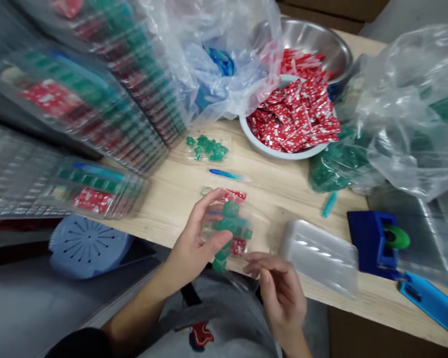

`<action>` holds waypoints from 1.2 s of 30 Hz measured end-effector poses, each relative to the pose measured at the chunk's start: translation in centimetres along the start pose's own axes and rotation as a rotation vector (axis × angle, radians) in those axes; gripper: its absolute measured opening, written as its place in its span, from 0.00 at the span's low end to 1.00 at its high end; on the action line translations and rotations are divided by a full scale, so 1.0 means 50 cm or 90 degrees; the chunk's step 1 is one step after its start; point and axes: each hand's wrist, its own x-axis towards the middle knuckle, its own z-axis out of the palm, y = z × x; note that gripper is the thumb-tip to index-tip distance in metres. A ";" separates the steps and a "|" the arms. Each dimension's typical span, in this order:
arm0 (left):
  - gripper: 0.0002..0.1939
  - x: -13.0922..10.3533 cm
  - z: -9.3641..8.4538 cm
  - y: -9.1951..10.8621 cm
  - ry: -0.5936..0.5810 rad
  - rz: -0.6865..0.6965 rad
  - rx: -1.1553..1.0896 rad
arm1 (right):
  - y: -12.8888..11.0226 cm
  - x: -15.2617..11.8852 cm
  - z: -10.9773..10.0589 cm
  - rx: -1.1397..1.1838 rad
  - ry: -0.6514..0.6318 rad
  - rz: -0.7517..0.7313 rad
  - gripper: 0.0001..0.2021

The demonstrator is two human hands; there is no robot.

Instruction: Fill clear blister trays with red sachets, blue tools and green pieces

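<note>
My left hand (192,243) curves its thumb and fingers around a strip of green translucent pieces (230,209), partly hidden by the thumb. Just beneath it lies a clear plastic box (259,226) holding a red patterned packet (238,246), more green pieces and something blue. My right hand (281,293) hovers by the box's near right side, fingers loosely bent and thumb apart, with nothing visible between them. A blue pen-like stick (226,174) and a second red packet (234,195) lie beyond my left hand.
Stacked filled boxes (93,194) stand at left. Loose green pieces (209,147) lie farther back. A bowl (261,146) of red packets, a steel bowl (341,52) and plastic bags (418,114) fill the back. At right are clear lids (321,253) and a blue tape dispenser (362,238).
</note>
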 end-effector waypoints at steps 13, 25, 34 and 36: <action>0.23 0.017 -0.079 0.001 0.256 -0.099 -0.146 | 0.027 0.042 0.105 0.483 -0.259 0.427 0.19; 0.30 0.154 -0.134 -0.085 0.047 -0.136 -0.093 | 0.105 0.200 0.058 0.019 0.115 0.192 0.25; 0.21 0.201 -0.111 -0.138 0.094 -0.077 0.126 | 0.145 0.229 0.068 -0.193 0.162 0.151 0.19; 0.21 0.209 -0.112 -0.144 0.090 -0.077 0.141 | 0.151 0.231 0.065 -0.209 0.162 0.142 0.19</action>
